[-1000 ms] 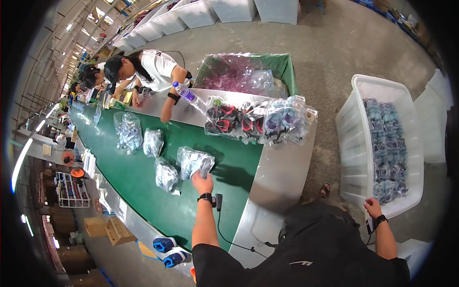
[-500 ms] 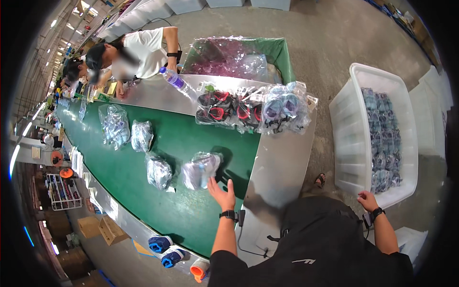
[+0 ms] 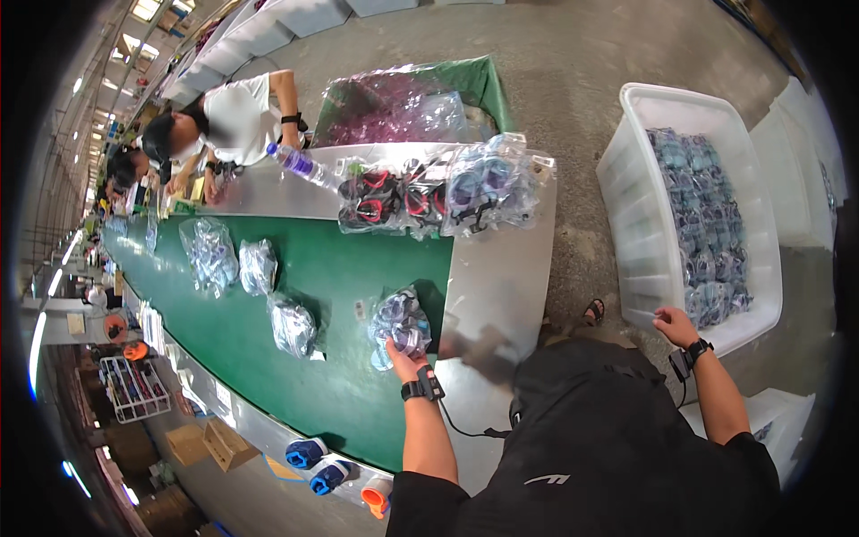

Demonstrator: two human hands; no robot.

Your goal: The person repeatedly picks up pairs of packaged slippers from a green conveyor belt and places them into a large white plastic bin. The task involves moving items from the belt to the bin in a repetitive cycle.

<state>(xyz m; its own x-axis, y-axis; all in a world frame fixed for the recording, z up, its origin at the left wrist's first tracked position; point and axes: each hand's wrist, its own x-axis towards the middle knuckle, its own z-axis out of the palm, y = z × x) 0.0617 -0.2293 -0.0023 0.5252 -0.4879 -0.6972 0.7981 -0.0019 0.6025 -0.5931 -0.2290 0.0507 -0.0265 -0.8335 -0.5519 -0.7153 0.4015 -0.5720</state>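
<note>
My left hand (image 3: 407, 361) grips the near edge of a clear plastic bag of pale blue and purple shoes (image 3: 403, 320), its thumb on the plastic. This bag rests near the end of the green conveyor belt (image 3: 358, 403). My right hand (image 3: 677, 328), fingers curled and nothing visible in them, hangs beside the white plastic bin (image 3: 617, 206). Rows of similar bagged shoes (image 3: 702, 224) lie inside that bin. Farther left on the belt are more bagged shoes: one bag (image 3: 293, 325), another (image 3: 258, 267) and a larger group (image 3: 210, 255).
Bagged black-and-red shoes (image 3: 371, 199) and bagged pale blue shoes (image 3: 488, 183) sit on the metal ledge, near a water bottle (image 3: 302, 165). Behind stands a green-lined container (image 3: 492, 94). A co-worker (image 3: 237, 116) leans over the far side. Loose blue shoes (image 3: 306, 452) stand on the near edge.
My left hand has closed on the bagged shoes, which now sit farther right, nearer the belt's end. The whole view has shifted slightly. My right hand stays by the bin.
</note>
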